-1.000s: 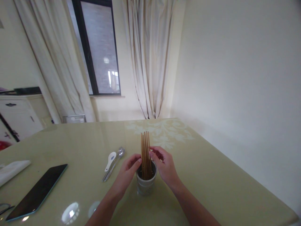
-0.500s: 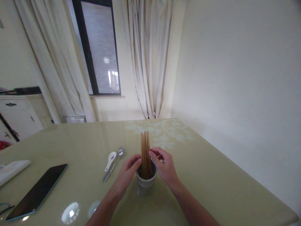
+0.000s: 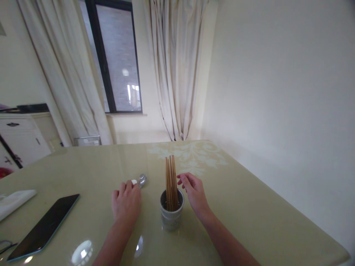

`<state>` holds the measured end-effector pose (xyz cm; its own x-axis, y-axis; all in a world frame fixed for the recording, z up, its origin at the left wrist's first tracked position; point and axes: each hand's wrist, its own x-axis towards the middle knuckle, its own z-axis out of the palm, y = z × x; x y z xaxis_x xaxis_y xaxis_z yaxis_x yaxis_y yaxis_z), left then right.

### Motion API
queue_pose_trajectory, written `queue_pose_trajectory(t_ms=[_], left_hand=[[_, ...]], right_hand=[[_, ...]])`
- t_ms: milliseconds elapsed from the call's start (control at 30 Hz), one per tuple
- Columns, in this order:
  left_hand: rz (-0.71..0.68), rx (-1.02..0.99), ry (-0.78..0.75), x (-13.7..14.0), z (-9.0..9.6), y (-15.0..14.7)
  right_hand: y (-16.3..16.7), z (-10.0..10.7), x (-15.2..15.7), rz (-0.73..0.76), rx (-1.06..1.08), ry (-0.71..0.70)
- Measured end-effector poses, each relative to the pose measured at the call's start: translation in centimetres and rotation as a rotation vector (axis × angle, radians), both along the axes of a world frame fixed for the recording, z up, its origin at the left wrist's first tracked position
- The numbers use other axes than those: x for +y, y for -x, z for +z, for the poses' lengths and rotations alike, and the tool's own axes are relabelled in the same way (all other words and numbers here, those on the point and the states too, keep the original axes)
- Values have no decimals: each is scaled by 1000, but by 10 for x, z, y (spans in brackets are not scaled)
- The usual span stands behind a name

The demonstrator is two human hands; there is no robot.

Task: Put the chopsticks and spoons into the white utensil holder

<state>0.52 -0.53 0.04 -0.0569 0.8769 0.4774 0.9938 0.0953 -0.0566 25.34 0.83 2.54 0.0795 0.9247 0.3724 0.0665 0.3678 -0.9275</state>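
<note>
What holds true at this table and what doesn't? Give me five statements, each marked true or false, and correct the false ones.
1. The chopsticks stand in the cup. True.
2. The cup lies on its side. False: it stands upright.
3. The left hand partly covers the metal spoon. True.
4. The right hand grips the cup's rim. False: it is beside the chopsticks, off the rim.
5. The tablet lies left of the cup. True.
</note>
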Motion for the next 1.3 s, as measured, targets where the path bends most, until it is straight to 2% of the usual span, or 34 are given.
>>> queue_pose_trajectory(t_ms=[133,400,467,533,633,700,800,867,933,1000,1067,1133,1200,1300], left_hand=[[7,61,42,-1,-4,2],[-43,-139,245,0,8,-16],[-74,-189,167,1,11,-18],[-145,-289,-37,1,13,-19],[-381,-486,-439,-3,18,-24],[-589,-561,-599,-11,21,-33],[-843,-580,-589,-24,25,-50],[-915,-597,-516,-29,26,-56],[-862,-644,-468,-25,26,-53],[-693,-682,-439,-15,24,-40],[-485,-638,-371,-3,20,-23],[-254,-447,-229,7,13,-6],[-74,-250,-67,12,6,6],[42,-72,95,13,-3,13]], right_hand=[[-2,1,1,-16,15,8],[-4,1,-1,-62,-2,-24],[-4,3,-5,-82,-23,-65],[-3,6,-10,-99,-46,-130],[-1,11,-21,-103,-91,-281],[1,12,-28,-71,-114,-383],[3,12,-35,5,-101,-450],[4,11,-36,22,-53,-426],[2,13,-33,-23,34,-384],[-2,17,-29,-120,135,-351],[-8,21,-24,-220,204,-343],[-12,24,-19,-272,212,-337],[-14,23,-16,-250,173,-320],[-11,19,-14,-115,53,-265]])
